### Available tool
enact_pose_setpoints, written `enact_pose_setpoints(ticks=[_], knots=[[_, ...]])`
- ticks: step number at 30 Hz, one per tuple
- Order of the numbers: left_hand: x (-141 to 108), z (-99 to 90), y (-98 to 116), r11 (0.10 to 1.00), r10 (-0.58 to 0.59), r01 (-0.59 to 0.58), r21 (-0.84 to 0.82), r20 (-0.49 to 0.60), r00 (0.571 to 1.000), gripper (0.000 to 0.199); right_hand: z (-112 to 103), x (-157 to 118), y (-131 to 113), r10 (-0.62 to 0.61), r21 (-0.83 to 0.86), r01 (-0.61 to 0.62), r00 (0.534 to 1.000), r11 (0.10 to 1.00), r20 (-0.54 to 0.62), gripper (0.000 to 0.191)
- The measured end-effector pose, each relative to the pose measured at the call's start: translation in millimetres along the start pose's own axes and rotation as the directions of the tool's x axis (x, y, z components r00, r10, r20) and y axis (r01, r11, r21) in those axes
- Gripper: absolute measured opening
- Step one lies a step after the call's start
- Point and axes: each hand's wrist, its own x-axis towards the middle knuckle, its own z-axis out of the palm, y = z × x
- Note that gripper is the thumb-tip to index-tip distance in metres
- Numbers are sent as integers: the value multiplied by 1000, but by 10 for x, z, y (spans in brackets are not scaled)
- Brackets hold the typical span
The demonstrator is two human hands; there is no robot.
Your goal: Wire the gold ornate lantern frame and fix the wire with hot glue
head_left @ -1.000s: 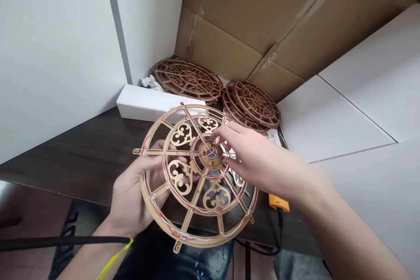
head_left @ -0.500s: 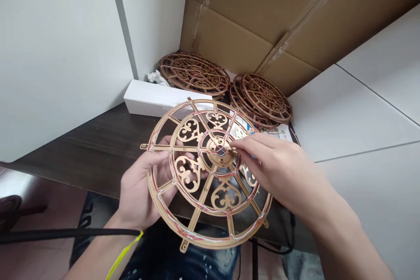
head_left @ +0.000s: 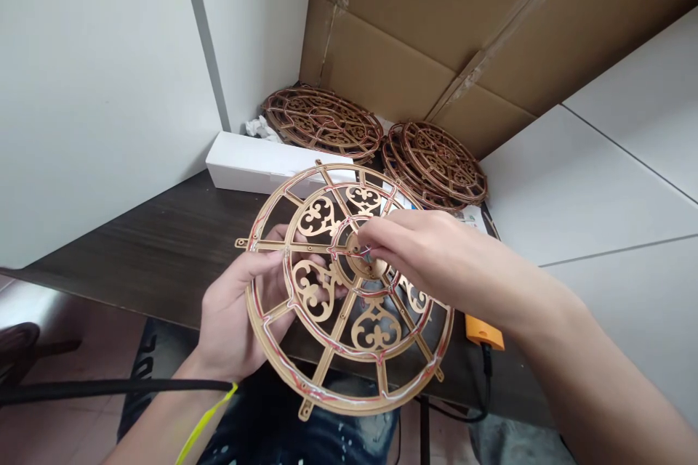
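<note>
Wheel-shaped gold openwork frame point(head_left: 341, 320): held above the near edge of the dark wood-grain table point(head_left: 136, 247), tilted, with thin red and white wires point(head_left: 349, 399) along its rings (scrollwork fills several gaps).
Left hand point(head_left: 234, 309): closed around the left side of the frame, thumb on top, fingers behind.
Right hand point(head_left: 436, 254): fingers drawn together at the round hub point(head_left: 371, 269); I cannot tell whether they pinch a wire.
Behind the frame: a long white cardboard box point(head_left: 273, 166) and two piles of similar frames point(head_left: 327, 123).
Beyond the right wrist: an orange plastic block point(head_left: 484, 333) with a black cable point(head_left: 487, 378).
</note>
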Motion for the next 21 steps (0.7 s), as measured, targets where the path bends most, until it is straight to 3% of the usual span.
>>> enact_pose_setpoints(ticks=[4,8,11,13,14,15,16,17,18,19,20,21], knots=[[-7,9,13,1000,-12,12,1,11,1000,23,-70,127,-7,-111,65,108,993,992,37,17],[10,-17,23,1000,-15,15,16,26,1000,22,-95,103,-48,-105,-19,104,994,994,-16,21],[20,-33,39,999,-50,50,-11,-15,999,27,-133,-101,-20,-112,-24,109,974,994,-197,20],[19,-32,52,997,-63,60,-50,-57,996,30,-146,-295,34,-49,42,71,918,997,-393,19],[18,-29,57,995,-65,59,-75,-80,995,31,-133,-392,68,36,107,21,863,994,-503,17],[17,-26,61,993,-64,53,-105,-102,993,32,-99,-481,105,165,187,-59,762,981,-626,15],[18,-23,64,990,-62,45,-133,-121,991,34,-41,-556,142,307,295,-119,581,948,-754,12],[19,-21,65,987,-61,39,-158,-137,989,35,41,-612,178,444,432,-117,348,894,-826,10],[22,-20,67,983,-60,33,-178,-148,987,36,144,-650,209,567,571,-20,148,821,-810,9],[25,-21,69,981,-63,33,-191,-155,986,36,263,-669,232,667,658,140,-23,740,-745,9],[28,-21,73,979,-64,31,-199,-160,985,37,388,-672,243,788,757,243,-54,606,-614,10],[30,-21,78,979,-67,32,-203,-164,984,38,509,-662,241,856,830,243,-1,502,-517,9]])
